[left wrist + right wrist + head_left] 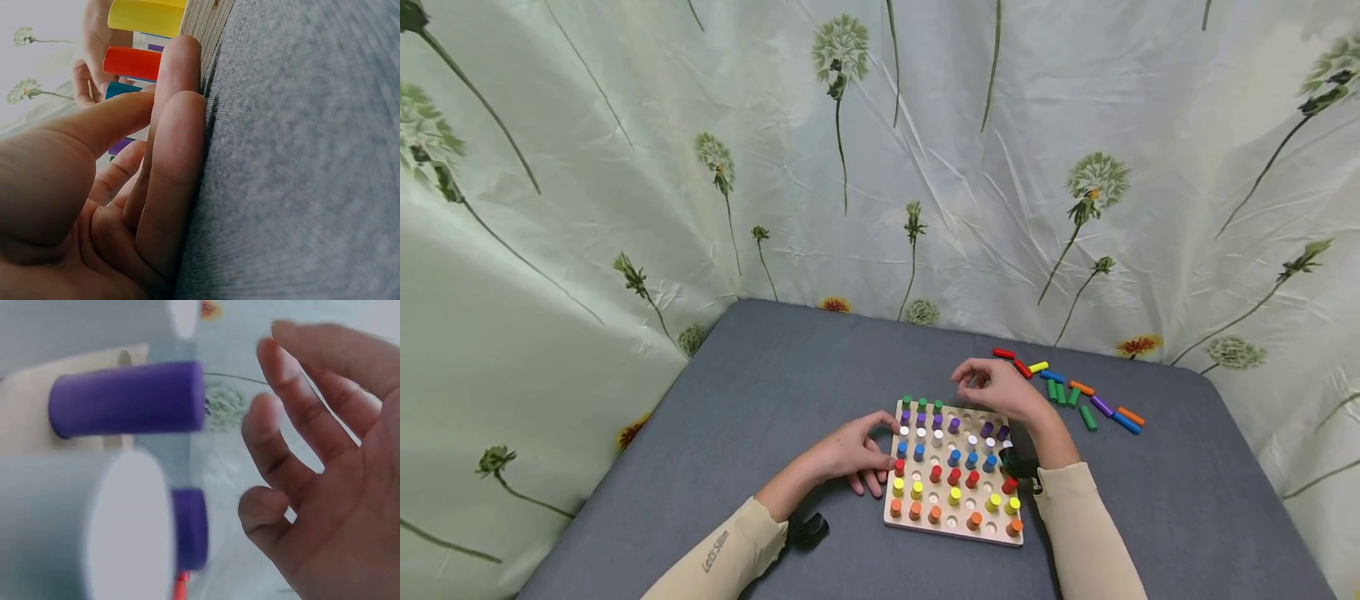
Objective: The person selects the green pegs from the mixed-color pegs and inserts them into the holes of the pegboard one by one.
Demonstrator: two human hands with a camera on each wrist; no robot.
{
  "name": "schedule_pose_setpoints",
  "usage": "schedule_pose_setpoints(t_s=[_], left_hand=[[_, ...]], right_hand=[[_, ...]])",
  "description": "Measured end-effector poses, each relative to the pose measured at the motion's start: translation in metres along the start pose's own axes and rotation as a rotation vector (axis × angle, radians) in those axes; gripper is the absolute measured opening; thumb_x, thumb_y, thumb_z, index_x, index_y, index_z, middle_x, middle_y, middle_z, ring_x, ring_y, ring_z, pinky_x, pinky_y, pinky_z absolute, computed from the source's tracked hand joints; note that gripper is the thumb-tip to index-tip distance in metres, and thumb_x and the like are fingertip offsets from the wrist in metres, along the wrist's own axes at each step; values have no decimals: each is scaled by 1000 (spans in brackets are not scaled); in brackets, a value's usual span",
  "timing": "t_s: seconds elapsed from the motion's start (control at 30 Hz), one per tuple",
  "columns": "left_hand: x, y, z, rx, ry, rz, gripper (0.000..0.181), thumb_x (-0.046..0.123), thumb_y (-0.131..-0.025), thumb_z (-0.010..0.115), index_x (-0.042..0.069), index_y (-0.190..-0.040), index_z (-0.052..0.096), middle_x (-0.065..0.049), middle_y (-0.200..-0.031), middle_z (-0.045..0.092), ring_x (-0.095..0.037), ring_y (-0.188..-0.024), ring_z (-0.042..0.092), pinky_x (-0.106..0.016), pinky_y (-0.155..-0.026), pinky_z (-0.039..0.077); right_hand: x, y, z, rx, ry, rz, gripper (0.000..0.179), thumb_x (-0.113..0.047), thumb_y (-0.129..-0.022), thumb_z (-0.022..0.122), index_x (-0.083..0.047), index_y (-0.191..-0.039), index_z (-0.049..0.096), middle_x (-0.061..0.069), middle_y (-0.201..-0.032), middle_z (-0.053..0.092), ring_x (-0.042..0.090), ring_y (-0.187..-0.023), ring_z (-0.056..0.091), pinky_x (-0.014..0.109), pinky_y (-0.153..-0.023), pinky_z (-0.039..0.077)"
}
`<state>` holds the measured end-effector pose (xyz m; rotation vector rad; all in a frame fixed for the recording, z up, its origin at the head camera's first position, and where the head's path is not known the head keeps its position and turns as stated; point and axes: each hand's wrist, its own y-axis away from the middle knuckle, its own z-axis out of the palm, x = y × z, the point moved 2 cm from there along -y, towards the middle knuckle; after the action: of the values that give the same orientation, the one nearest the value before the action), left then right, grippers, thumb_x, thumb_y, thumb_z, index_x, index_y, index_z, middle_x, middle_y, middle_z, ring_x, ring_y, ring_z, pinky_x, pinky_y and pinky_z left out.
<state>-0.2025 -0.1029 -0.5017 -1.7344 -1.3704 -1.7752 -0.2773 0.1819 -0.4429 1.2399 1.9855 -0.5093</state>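
A square wooden pegboard (917,526) stands on the grey cloth, filled with rows of green, purple, white, blue, red, yellow and orange pegs, with some holes bare. At its left edge rests my left hand (850,450), thumb by the blue and red pegs and the other fingers along the side. In the left wrist view, a red peg (131,62) and a yellow peg (147,17) rise beyond those fingers. My right hand (1006,392) hovers over the far right part, fingers loosely bent and holding nothing. Near it, the right wrist view shows a purple peg (128,399) and a blurred white peg (50,519).
Loose pegs lie right of the board: several green pegs (1062,394), blue ones (1126,423), orange ones (1131,415), a purple peg (1102,406), a yellow peg (1038,367) and red ones (1003,353). A flowered curtain (880,167) hangs behind the table (790,358).
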Motion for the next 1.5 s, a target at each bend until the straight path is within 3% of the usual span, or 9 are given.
schedule_pose_setpoints(t_s=[0.17, 0.4, 0.7, 1.03, 1.5], left_hand=[[-1, -2, -1, -8, 3, 12, 43, 14, -99, 74, 25, -135, 53, -7, -75, 75, -15, -58, 74, -29, -46, 57], [-1, -2, -1, -8, 4, 10, 43, 16, -99, 75, 26, -135, 53, -8, -76, 75, -15, -58, 74, -30, -46, 58], [-1, -1, -2, -10, 8, 0, 45, 17, -100, 74, 25, -138, 52, -8, -77, 75, -15, -59, 74, -29, -47, 58], [1, 0, 0, 2, -5, 1, 43, 20, -100, 76, 25, -136, 53, -8, -77, 75, -15, -59, 74, -29, -46, 57], [0, -3, 0, 3, -2, -9, 42, 20, -99, 76, 26, -134, 54, -8, -77, 75, -16, -59, 75, -29, -46, 57]], right_hand=[[6, 8, -14, 128, 0, 23, 22, -12, -102, 69, -1, -121, 71, 13, -109, 73, 20, -91, 64, 33, -78, 55], [21, 23, -39, 255, 2, 98, 25, -19, -102, 71, -3, -122, 72, 15, -110, 74, 21, -91, 62, 30, -73, 51], [33, 34, -58, 330, 33, 149, 28, -24, -104, 70, -3, -122, 72, 16, -111, 76, 23, -93, 60, 34, -75, 48], [50, 39, -67, 437, 151, 331, 28, -24, -103, 66, -5, -122, 72, 18, -115, 73, 35, -104, 65, 32, -73, 46], [82, 46, -67, 481, 213, 504, 31, -27, -104, 66, -3, -121, 74, 23, -119, 75, 36, -96, 66, 40, -72, 44]])
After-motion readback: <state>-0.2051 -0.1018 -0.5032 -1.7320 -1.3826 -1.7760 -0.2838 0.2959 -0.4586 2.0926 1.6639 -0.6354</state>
